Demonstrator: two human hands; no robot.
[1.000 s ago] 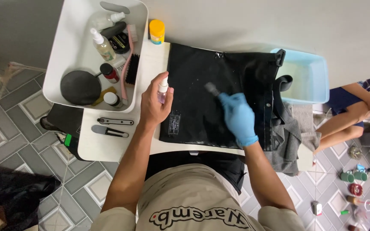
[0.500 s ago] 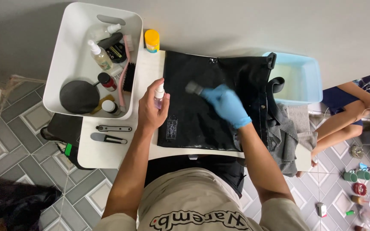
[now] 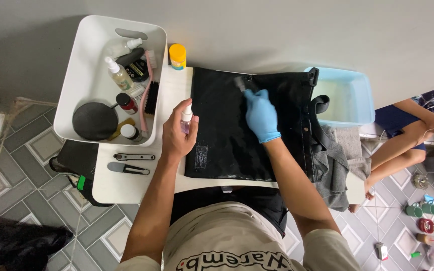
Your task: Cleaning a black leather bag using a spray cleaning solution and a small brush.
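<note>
the black bag point(image 3: 249, 130) lies flat on the white table point(image 3: 126, 188); the gloved right hand point(image 3: 261, 114) rests on its upper part, fingers closed round a brush point(image 3: 240, 83) touching the bag; the left hand point(image 3: 178, 133), at the bag's left edge, is clamped on a small spray bottle point(image 3: 186, 118).

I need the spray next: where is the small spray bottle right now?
In the head view, the small clear spray bottle is upright in the bare left hand, over the left edge of the flat black bag, just right of the white plastic bin.
</note>
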